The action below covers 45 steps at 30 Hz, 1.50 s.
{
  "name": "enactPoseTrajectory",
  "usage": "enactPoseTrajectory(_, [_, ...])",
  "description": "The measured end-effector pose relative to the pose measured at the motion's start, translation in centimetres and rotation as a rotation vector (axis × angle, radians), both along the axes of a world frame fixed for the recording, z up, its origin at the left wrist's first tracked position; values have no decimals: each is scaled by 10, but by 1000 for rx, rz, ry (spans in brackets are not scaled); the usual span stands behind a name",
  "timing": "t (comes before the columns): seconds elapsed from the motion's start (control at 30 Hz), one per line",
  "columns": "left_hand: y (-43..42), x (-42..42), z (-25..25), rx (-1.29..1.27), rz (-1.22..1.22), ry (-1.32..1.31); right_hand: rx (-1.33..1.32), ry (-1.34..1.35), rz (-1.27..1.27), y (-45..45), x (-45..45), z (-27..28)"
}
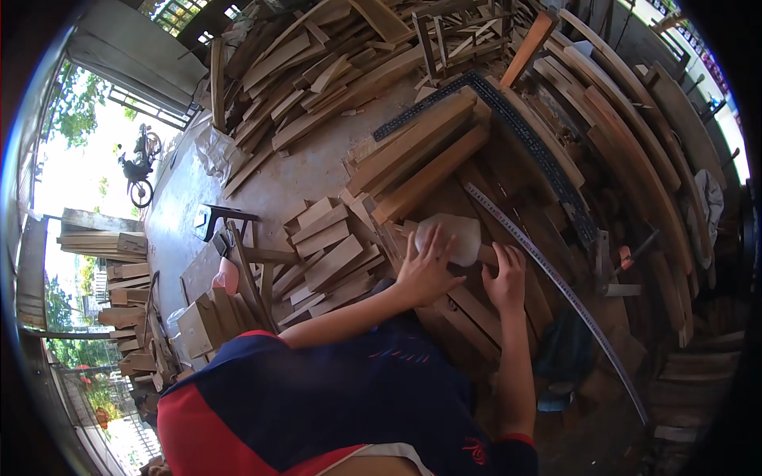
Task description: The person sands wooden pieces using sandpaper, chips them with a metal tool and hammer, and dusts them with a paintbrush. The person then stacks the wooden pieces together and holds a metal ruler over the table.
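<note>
My left hand (431, 268) lies with its fingers spread over a pale, rounded, flat-looking piece (464, 242); its material is unclear. Close by on the right, my right hand (506, 278) has its fingers bent and its thumb apart, around the end of a brown wooden piece (487, 255). Part of that wood is hidden under the pale piece and my fingers. Long wooden boards (468, 317) lie below both hands. Just beyond them are thick stacked beams (421, 163).
A dark metal square (532, 131) rests over the wood at the upper right. A long measuring tape (567, 293) curves down the right side. Short wood blocks (329, 254) are piled at left, near a small stool (222, 218). Planks (349, 75) heap up behind; a motorcycle (140, 165) stands outside.
</note>
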<state>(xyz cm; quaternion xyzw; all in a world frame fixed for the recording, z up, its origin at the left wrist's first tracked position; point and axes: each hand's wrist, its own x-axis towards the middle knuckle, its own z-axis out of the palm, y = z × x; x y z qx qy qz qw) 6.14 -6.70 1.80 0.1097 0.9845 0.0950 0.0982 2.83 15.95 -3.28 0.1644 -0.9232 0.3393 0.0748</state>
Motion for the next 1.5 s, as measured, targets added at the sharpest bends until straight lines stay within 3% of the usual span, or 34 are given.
enactPoseTrajectory(0.13, [-20, -5, 3, -34, 55, -15, -18, 14, 18, 4, -2, -2])
enactPoseTrajectory(0.27, [7, -4, -4, 126, -71, -3, -12, -11, 12, 3, -3, -3])
enactPoseTrajectory(0.4, [-7, -7, -4, 51, 13, -94, -11, -4, 29, 4, -5, 0])
enactPoseTrajectory(0.5, [-24, -11, -16, 79, 56, 86, -18, 8, 24, 4, -6, -1])
enactPoseTrajectory(0.67, [15, -1, -19, 157, -124, 70, 10, -27, 28, 6, -7, -6])
enactPoseTrajectory(0.97, [-35, -20, 9, 135, -102, -53, -40, -291, 157, 26, -29, 31])
enactPoseTrajectory(1.2, [-21, -14, 7, 73, -219, -26, 131, -54, 58, 23, -21, 26])
enactPoseTrajectory(1.37, [-38, -12, 4, -10, -135, -36, -9, -23, -65, 18, -2, 10])
enactPoseTrajectory(1.5, [27, -3, 0, 68, -265, -54, -3, 0, -59, 20, 5, -3])
